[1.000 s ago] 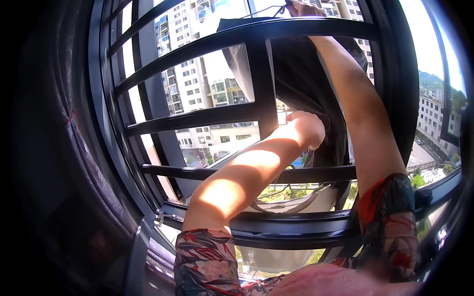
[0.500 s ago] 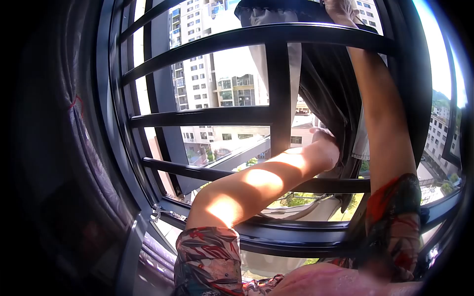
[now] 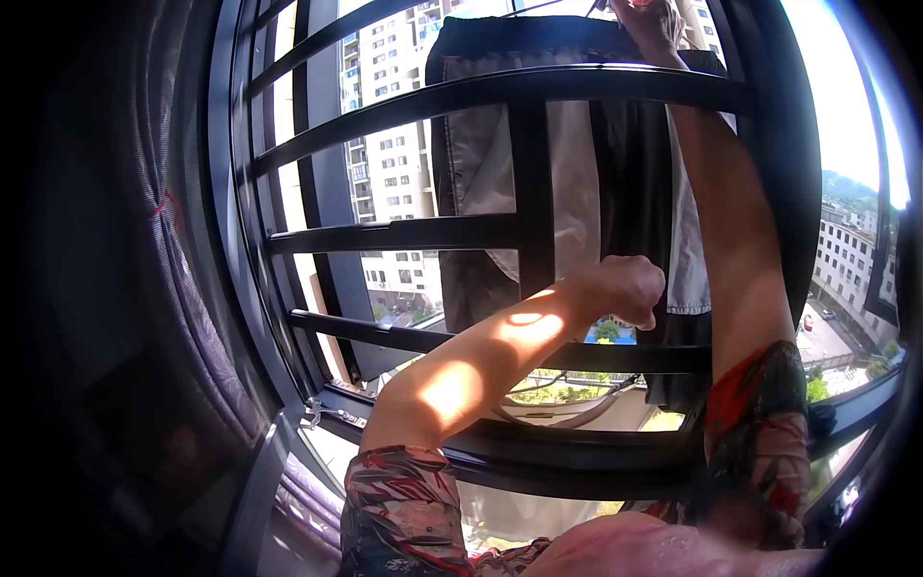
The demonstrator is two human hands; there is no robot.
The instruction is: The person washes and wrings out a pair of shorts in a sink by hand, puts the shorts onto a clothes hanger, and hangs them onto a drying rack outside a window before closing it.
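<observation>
Beyond the window bars hangs a dark garment with light grey inner panels (image 3: 567,183). At the top, my right hand (image 3: 656,27) is closed at the thin hanger (image 3: 553,8) above the garment's dark waistband; its fingertips are partly cut off by the frame edge. My left hand (image 3: 635,288) reaches through the bars at the garment's lower middle, its fingers curled. Whatever is inside those fingers is hidden.
Black window bars (image 3: 404,234) cross in front of the garment, with both arms between them. A gathered curtain (image 3: 178,279) hangs at the left. A metal latch (image 3: 332,415) sits at the lower left frame. Tall buildings (image 3: 399,163) stand outside.
The garment has spread wider to the left, showing its grey panels and waistband. My left hand has shifted relative to it, and my right hand stays high at the hanger.
</observation>
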